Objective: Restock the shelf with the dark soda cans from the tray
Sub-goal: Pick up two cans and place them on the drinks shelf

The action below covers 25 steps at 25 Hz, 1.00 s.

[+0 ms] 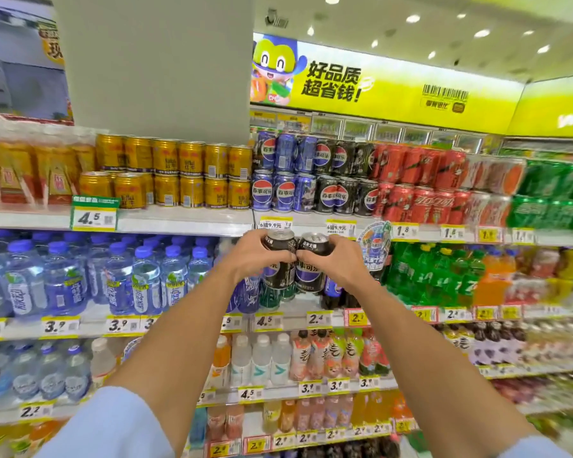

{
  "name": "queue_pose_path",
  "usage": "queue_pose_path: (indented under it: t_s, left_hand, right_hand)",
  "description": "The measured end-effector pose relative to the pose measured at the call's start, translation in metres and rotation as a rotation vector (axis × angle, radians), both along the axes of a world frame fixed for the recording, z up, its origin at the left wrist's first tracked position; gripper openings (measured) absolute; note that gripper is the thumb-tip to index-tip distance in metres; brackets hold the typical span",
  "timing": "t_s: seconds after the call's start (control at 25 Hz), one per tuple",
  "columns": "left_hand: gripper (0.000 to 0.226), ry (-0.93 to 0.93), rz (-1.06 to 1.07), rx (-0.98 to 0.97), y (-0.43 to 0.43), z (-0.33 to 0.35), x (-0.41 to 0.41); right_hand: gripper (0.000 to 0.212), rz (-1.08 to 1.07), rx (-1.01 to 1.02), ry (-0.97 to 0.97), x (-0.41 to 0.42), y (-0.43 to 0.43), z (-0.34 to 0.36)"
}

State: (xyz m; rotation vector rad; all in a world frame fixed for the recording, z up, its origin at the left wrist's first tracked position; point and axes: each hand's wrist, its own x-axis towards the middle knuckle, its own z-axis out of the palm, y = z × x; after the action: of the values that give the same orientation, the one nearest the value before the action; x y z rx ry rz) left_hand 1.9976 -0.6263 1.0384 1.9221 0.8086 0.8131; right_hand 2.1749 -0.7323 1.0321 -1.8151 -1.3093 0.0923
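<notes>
My left hand (255, 256) grips a stack of dark soda cans (280, 259), one on top of another. My right hand (336, 259) grips a second stack of dark cans (311, 269) right beside it, the two stacks touching. Both stacks are held upright in the air, just below the edge of the top shelf (311, 226). On that shelf, dark soda cans (341, 193) stand two high between blue cans (285, 190) and red cans (420, 200). No tray is in view.
Gold cans (179, 173) fill the top shelf's left part and green cans (549, 200) its right end. Water bottles (90, 279) and green soda bottles (434, 276) stand on the shelf below. A white pillar (156, 61) rises at the upper left.
</notes>
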Motion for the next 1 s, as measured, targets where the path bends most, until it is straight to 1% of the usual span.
queue_pose_path:
  t_s: [0.04, 0.16, 0.24, 0.28, 0.32, 0.4, 0.44, 0.48, 0.52, 0.64, 0.72, 0.84, 0.88, 0.92, 0.96, 1.0]
  left_hand:
    - [0.032, 0.001, -0.009, 0.012, 0.004, 0.006, 0.012]
    - [0.045, -0.004, -0.034, 0.018, 0.023, 0.018, 0.05]
    - [0.041, -0.016, -0.055, 0.014, 0.031, 0.029, 0.075]
    - [0.042, -0.018, -0.059, 0.018, 0.031, 0.035, 0.085]
    - [0.052, -0.017, -0.07, 0.014, 0.034, 0.04, 0.097]
    - [0.081, -0.026, -0.064, 0.007, 0.041, 0.048, 0.122]
    - [0.089, -0.017, -0.047, 0.026, 0.043, 0.054, 0.135]
    - [0.089, -0.025, -0.037, 0.038, 0.048, 0.06, 0.149]
    - [0.084, -0.026, -0.033, 0.049, 0.049, 0.066, 0.161]
    - [0.064, -0.032, -0.042, 0.058, 0.054, 0.082, 0.188]
    - [0.056, -0.016, -0.03, 0.057, 0.062, 0.091, 0.208]
    - [0.081, -0.024, -0.021, 0.063, 0.073, 0.097, 0.238]
    - [0.092, -0.006, -0.012, 0.068, 0.078, 0.096, 0.249]
    - [0.096, 0.005, 0.003, 0.089, 0.079, 0.098, 0.256]
    - [0.092, 0.021, 0.004, 0.086, 0.084, 0.097, 0.264]
    - [0.082, 0.02, 0.019, 0.089, 0.086, 0.097, 0.269]
  right_hand:
    - [0.046, -0.022, 0.005, -0.003, 0.012, 0.004, 0.005]
    - [0.05, -0.072, 0.021, -0.031, 0.049, 0.013, 0.021]
    - [0.053, -0.076, 0.031, -0.024, 0.078, 0.019, 0.031]
    - [0.054, -0.076, 0.036, -0.023, 0.09, 0.02, 0.036]
    - [0.054, -0.068, 0.042, -0.021, 0.103, 0.022, 0.042]
    - [0.053, -0.053, 0.054, -0.044, 0.13, 0.025, 0.056]
    - [0.054, -0.047, 0.061, -0.056, 0.144, 0.026, 0.062]
    - [0.058, -0.046, 0.073, -0.059, 0.156, 0.028, 0.068]
    - [0.063, -0.046, 0.079, -0.048, 0.168, 0.031, 0.074]
    - [0.061, -0.011, 0.071, -0.03, 0.202, 0.043, 0.087]
    - [0.061, -0.003, 0.09, -0.022, 0.222, 0.053, 0.094]
    - [0.05, -0.016, 0.128, -0.004, 0.247, 0.068, 0.099]
    - [0.047, -0.013, 0.135, -0.002, 0.253, 0.072, 0.101]
    - [0.047, -0.018, 0.134, -0.006, 0.26, 0.078, 0.1]
    - [0.049, -0.021, 0.126, -0.019, 0.265, 0.083, 0.099]
    - [0.049, -0.038, 0.107, -0.031, 0.269, 0.088, 0.097]
